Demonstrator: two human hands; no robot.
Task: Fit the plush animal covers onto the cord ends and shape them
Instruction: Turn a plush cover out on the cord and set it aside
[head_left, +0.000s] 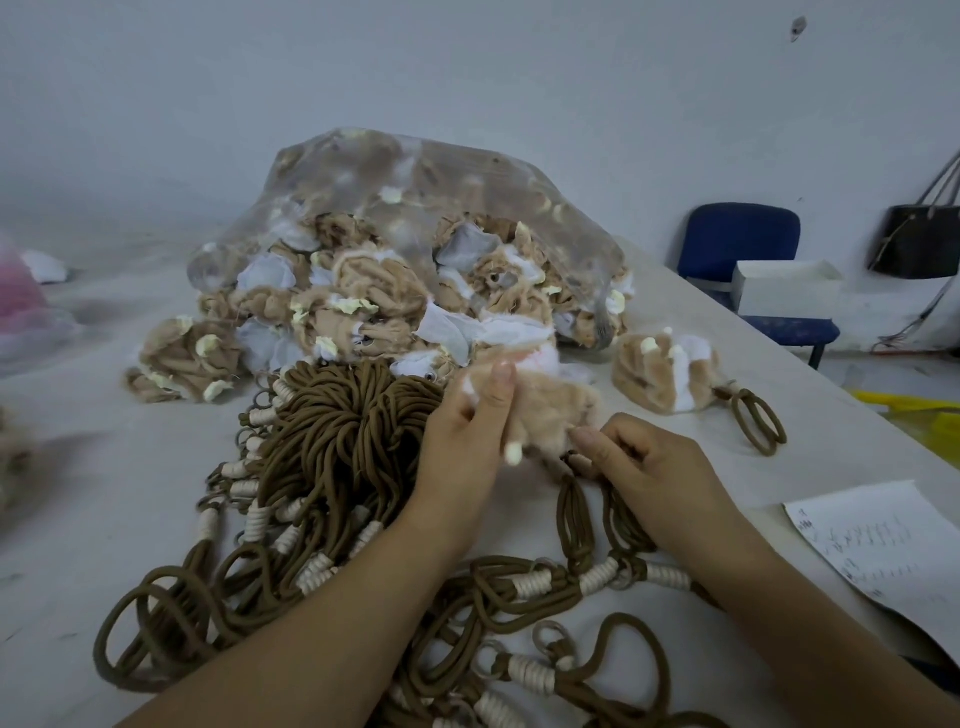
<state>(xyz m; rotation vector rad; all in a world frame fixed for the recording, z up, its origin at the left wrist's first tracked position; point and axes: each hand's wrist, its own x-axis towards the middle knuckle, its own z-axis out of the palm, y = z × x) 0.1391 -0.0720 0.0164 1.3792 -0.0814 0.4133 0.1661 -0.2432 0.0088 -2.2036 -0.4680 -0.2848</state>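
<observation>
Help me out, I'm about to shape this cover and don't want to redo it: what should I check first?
1. Left hand grips the plush cover: ok.
2. Right hand pinches the cover's lower edge: ok.
3. End of the cord seated inside cover: cannot tell, plush hides it.
4. Fur faces outward: ok.
5. Finished piece lies apart, to the right: ok.

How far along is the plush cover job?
Done: one finished plush lies to the right, its cord loop trailing out. In hand: left hand and right hand grip a plush cover at a cord end. Remaining: a bag of covers and a heap of bare cords.
</observation>
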